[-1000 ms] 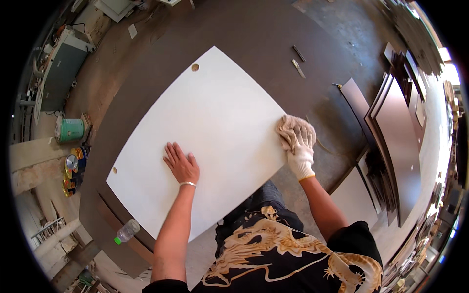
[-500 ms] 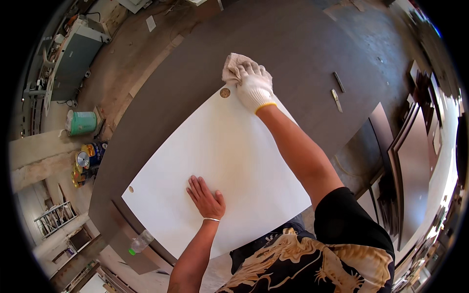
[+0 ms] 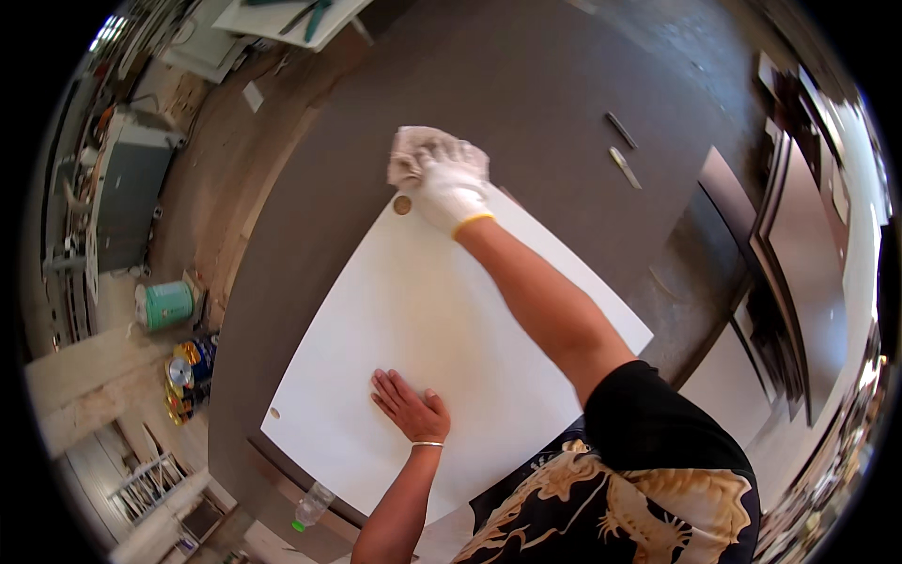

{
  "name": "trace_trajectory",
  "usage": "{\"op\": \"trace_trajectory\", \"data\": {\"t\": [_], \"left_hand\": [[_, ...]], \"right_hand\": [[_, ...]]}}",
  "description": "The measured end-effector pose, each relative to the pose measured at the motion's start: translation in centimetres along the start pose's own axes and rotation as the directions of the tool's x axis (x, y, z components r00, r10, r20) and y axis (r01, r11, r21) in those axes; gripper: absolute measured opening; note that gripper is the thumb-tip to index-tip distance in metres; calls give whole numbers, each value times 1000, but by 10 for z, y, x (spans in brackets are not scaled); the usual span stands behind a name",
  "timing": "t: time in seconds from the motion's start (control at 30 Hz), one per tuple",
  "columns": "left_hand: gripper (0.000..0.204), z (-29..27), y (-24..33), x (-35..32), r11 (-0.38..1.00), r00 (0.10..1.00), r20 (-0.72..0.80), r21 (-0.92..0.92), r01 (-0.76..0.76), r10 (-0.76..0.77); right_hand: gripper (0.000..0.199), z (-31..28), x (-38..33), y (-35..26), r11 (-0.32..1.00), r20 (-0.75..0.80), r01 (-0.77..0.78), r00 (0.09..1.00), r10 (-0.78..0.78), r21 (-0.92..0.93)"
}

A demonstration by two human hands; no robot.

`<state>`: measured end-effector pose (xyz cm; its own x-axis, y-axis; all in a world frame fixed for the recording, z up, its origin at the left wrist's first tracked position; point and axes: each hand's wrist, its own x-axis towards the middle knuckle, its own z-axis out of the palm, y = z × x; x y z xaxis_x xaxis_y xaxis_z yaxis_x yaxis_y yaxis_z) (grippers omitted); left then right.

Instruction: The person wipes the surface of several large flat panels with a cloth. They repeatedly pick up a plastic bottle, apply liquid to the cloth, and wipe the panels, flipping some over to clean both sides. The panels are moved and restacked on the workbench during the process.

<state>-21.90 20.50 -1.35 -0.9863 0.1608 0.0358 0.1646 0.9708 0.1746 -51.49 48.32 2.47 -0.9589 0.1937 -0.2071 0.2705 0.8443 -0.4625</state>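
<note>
Pressing down with the bare left hand [image 3: 406, 409], flat and slightly spread, on the nearer half of a smooth white four-cornered panel [image 3: 442, 329] laid over the broad dark-brown tabletop [image 3: 526, 103]. Holding a crumpled beige cloth [image 3: 406, 156] under the white knit-gloved right hand [image 3: 453, 188] at the panel's far corner, beside a round brown hole [image 3: 402, 205].

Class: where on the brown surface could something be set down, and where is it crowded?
Bare: the brown surface between its left edge and the white panel, and between the right hand and knife. Crowded: around the panel's top corner, with hand and rag, and its lower-left edge, near the bottle.
</note>
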Motion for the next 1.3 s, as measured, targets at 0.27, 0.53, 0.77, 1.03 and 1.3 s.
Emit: {"op": "trace_trajectory", "data": {"t": [0.27, 0.53, 0.77, 1.03, 1.3], "left_hand": [[73, 8, -7, -4, 1000, 1000, -12, 28, 3, -3], [73, 12, -5, -6, 999, 1000, 7, 33, 20, -21], [73, 16, -8, -4, 998, 1000, -13, 61, 3, -2], [73, 19, -17, -5, 998, 1000, -23, 61, 21, -20], [75, 10, 0, -2, 1000, 1000, -5, 29, 10, -10]], "right_hand": [[50, 9, -163, 97, 1000, -288, 3, 958, 2, 19], [49, -1, -371, 191, 902, -310, -430, 854, 417, 30], [50, 31, -199, 83, 994, -209, -107, 972, 102, -11], [51, 29, -264, 124, 979, -339, -196, 918, 205, 61], [55, 14, -380, 179, 822, -307, -536, 763, 569, 192]]}}
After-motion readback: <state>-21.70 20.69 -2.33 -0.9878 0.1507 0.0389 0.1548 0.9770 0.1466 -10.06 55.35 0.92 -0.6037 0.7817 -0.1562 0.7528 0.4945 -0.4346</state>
